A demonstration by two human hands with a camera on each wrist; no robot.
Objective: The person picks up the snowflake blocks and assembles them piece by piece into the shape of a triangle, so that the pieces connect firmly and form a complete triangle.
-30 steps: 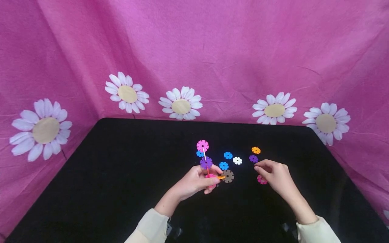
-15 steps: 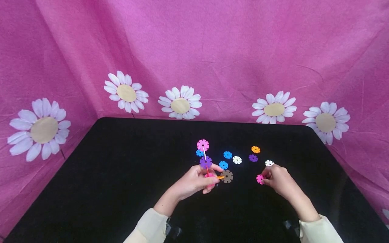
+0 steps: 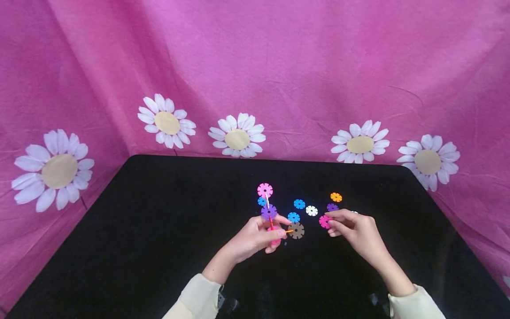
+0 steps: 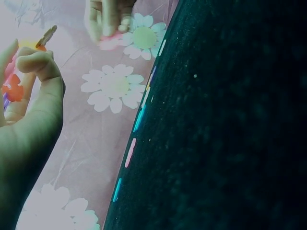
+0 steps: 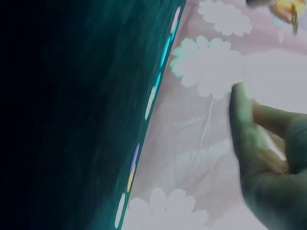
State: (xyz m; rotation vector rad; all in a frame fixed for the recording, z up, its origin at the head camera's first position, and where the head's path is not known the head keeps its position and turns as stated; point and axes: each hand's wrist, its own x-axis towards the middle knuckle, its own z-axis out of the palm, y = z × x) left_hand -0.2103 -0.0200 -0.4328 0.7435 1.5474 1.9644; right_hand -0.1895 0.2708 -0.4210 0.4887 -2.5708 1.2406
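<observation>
My left hand [image 3: 256, 235] holds a chain of notched plastic discs between thumb and fingers. Upward from the grip run a red disc seen edge-on, a purple disc [image 3: 268, 212], a white disc seen edge-on and a pink disc [image 3: 264, 190]. To the right, an orange disc [image 3: 289, 231] seen edge-on joins a brown disc [image 3: 296, 230]. Another pink disc is partly covered by the thumb. My right hand [image 3: 358, 228] pinches a separate pink disc [image 3: 324, 222] by its edge, apart from the chain. The fingers hide that disc in the right wrist view.
On the black table [image 3: 159, 230] lie blue discs [image 3: 299, 204], a white disc [image 3: 311, 211], a purple disc [image 3: 332, 207] and an orange disc [image 3: 336, 197]. Another white disc peeks from behind my right hand. A pink flowered cloth [image 3: 295, 88] hangs behind the table.
My right hand went down to the pink disc on the right, picked it up and brought it left toward the chain. The left hand stays in place; its chain has turned slightly.
</observation>
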